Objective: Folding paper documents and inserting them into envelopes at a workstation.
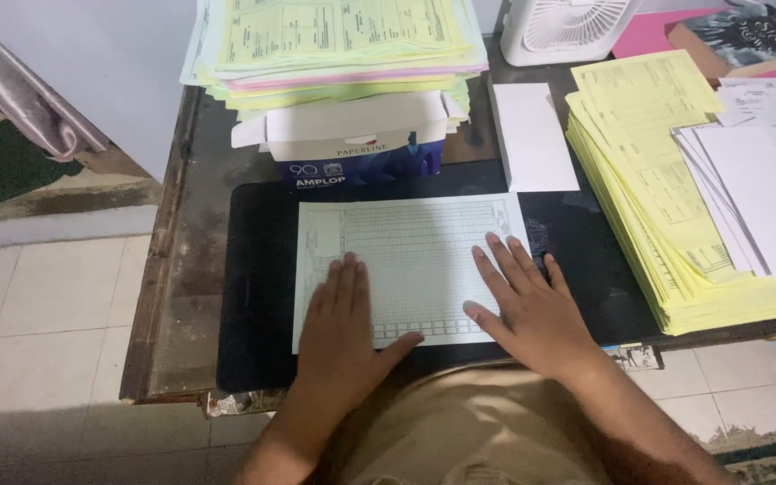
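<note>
Gridded form sheet [410, 260] is lying flat on the black desk mat [253, 296], at the centre of the wooden desk [165, 296], long side running from nine to three o'clock. Both hands are resting on it, palms down, gripping nothing.

Left hand [341, 328] is lying on the sheet's lower left part; its four fingers [345, 278] are held close together and pointing to twelve o'clock, while the thumb is reaching out toward two o'clock along the sheet's near edge.

Right hand [532, 305] is pressing on the lower right corner; its fingers [507, 260] are slightly fanned and pointing to eleven o'clock, the little finger lying past the sheet's right edge on the mat, the thumb pointing to nine o'clock.

Outward from the hands: at twelve o'clock, just beyond the sheet's far edge, a white and blue paper box [361, 148] is standing, carrying a tall stack of yellow, pink and green forms [339, 45]. At one o'clock a plain white slip [532, 135] is lying just beside the box. At three o'clock a thick pile of yellow forms [648, 198] is sitting, with white sheets [761, 189] overlapping its right side. At the far one o'clock corner a white fan [563, 27] is standing. Tiled floor [47, 323] is showing at nine o'clock.
</note>
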